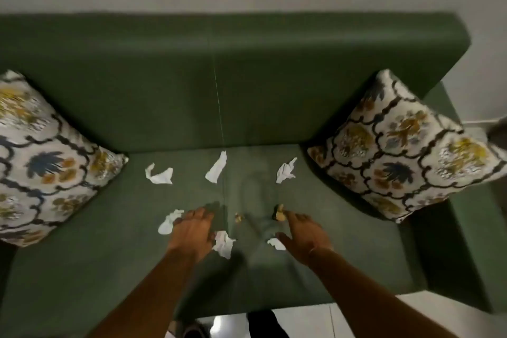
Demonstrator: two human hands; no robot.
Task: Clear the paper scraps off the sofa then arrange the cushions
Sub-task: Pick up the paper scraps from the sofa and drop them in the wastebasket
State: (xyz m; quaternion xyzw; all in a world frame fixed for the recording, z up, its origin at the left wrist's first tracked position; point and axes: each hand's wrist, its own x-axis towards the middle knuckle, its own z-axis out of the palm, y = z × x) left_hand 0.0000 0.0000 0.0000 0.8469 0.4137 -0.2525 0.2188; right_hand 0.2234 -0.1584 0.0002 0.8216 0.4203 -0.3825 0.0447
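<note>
While spread open, left hand [192,230] touches scraps [223,243] — right hand [303,236] likewise.

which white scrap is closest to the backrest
The long narrow scrap at the centre seam; its top end almost touches the backrest, while the other white scraps lie further forward.

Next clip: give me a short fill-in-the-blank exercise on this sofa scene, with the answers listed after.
1. The fabric sofa is coloured ____.
2. The number of floral patterned cushions on the sofa is ____.
3. The left hand and right hand reach over torn white paper scraps lying on the sofa's ____.

Missing words: green; two; seat
</note>
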